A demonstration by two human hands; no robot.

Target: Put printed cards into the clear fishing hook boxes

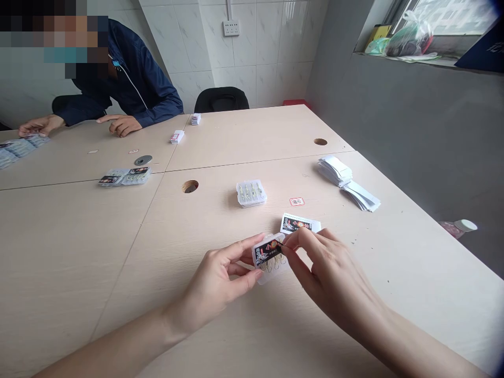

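Note:
My left hand [220, 275] grips the left side of a small clear plastic box [271, 273] with fish hooks visible inside. A black label [268, 251] with orange and white print lies across the upper part of its lid. My right hand [323, 262] pinches the label's right end between thumb and forefinger. Just behind, a sheet of labels [293, 223] rests on the table, partly covered by my right hand. Farther back sits a clear box of hooks [251, 193] with no black label showing on top.
Paper stacks [334, 170] lie at the right, near a small red-edged sticker [297, 201]. Labelled boxes [125, 177] and a metal disc [143, 160] are at the left. Across the table [212, 144], a person in a blue jacket [145, 89] handles more boxes [19, 148].

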